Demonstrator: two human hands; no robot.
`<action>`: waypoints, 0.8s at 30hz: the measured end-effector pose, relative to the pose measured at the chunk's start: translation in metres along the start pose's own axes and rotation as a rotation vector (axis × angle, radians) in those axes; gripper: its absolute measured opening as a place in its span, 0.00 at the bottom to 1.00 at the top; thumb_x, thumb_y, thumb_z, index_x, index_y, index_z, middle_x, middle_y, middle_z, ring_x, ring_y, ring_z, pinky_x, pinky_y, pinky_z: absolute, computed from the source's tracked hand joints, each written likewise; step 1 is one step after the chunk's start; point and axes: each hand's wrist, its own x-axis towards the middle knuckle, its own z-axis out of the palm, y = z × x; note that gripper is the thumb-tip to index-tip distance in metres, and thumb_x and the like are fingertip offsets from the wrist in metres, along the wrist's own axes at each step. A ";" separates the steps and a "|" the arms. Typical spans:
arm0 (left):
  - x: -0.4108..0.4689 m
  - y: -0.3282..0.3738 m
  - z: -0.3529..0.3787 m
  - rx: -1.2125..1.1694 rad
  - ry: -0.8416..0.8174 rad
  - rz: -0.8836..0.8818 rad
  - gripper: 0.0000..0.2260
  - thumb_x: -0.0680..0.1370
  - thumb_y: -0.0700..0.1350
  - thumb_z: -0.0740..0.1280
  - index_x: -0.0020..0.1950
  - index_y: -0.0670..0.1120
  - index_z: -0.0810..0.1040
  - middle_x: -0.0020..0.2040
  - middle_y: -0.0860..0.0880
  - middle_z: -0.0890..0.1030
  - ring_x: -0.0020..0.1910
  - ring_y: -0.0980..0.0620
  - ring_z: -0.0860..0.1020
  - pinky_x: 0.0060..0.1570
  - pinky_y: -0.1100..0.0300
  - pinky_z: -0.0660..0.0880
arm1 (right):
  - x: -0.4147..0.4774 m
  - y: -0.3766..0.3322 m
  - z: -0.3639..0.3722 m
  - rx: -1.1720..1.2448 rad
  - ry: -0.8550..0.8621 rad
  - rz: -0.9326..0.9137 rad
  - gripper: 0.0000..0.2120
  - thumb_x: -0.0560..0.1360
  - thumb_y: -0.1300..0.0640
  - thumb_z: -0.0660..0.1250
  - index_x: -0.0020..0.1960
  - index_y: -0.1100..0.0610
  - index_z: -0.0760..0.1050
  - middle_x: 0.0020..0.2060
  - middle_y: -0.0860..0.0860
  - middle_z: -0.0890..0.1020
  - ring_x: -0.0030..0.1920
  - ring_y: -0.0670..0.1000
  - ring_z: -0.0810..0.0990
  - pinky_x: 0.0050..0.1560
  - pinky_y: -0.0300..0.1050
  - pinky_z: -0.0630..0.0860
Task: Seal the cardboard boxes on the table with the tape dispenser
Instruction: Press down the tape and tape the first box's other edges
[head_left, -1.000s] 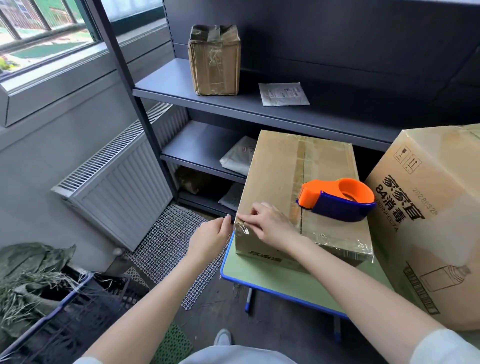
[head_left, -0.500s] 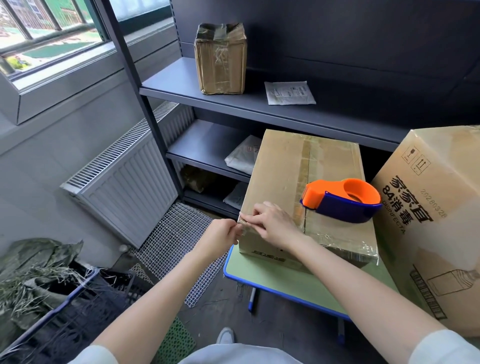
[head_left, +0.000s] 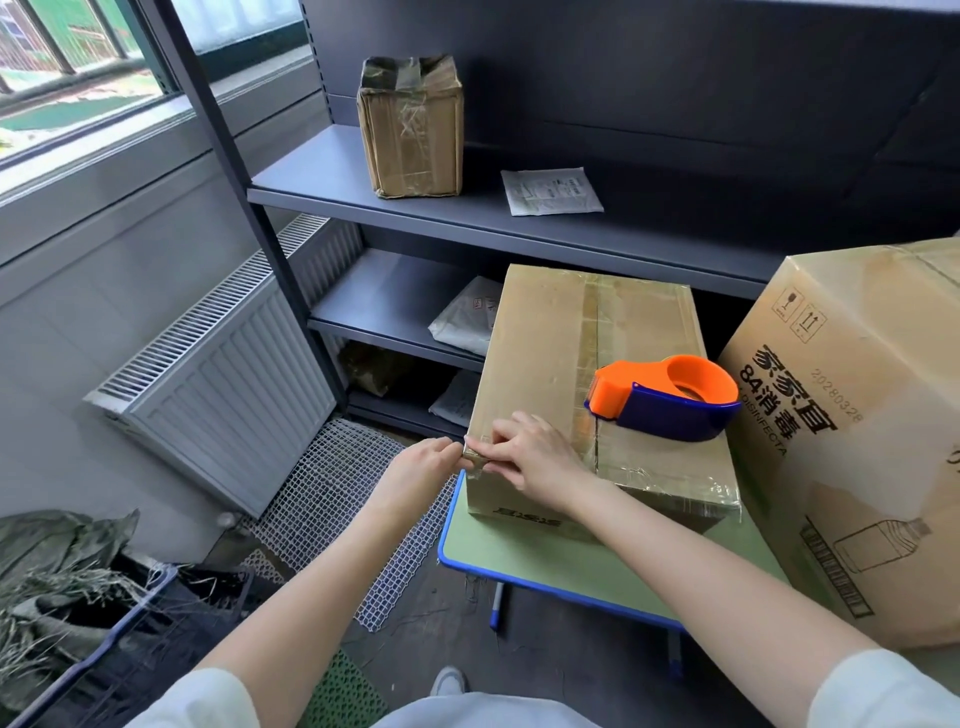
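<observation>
While both hands meet at the near left corner of the flat cardboard box (head_left: 540, 364), the left hand (head_left: 421, 470) pinches a bit of clear tape there and the right hand (head_left: 535, 457) presses it down with fingers curled. The orange and blue tape dispenser (head_left: 667, 397) sits on the box just beyond the right hand. A bigger printed carton (head_left: 872, 441) stands right of that hand on the green worktop (head_left: 545, 561).

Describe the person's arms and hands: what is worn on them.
Both hands, left hand and right hand, are bare, with no gloves, rings or watch visible. The forearms are uncovered; pale, whitish sleeves show only at the bottom of the view.
</observation>
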 end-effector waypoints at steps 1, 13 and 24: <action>0.000 -0.003 0.002 -0.008 0.008 0.003 0.19 0.76 0.52 0.59 0.36 0.37 0.75 0.33 0.44 0.77 0.30 0.45 0.76 0.28 0.52 0.76 | 0.000 -0.001 -0.002 0.003 -0.010 0.013 0.17 0.73 0.57 0.69 0.62 0.51 0.77 0.42 0.54 0.77 0.43 0.58 0.73 0.43 0.50 0.71; 0.003 0.001 -0.001 -0.154 -0.034 -0.149 0.11 0.75 0.53 0.69 0.44 0.44 0.81 0.40 0.52 0.82 0.40 0.51 0.78 0.39 0.55 0.73 | -0.003 -0.004 -0.009 -0.061 -0.142 0.065 0.22 0.79 0.56 0.59 0.73 0.46 0.63 0.54 0.52 0.72 0.55 0.54 0.67 0.56 0.47 0.65; 0.011 0.021 0.005 0.147 0.151 0.241 0.29 0.74 0.58 0.60 0.66 0.39 0.74 0.65 0.43 0.76 0.65 0.46 0.72 0.66 0.52 0.63 | -0.041 0.026 -0.016 -0.145 -0.067 0.044 0.27 0.77 0.51 0.64 0.73 0.56 0.63 0.72 0.55 0.66 0.73 0.57 0.61 0.72 0.55 0.59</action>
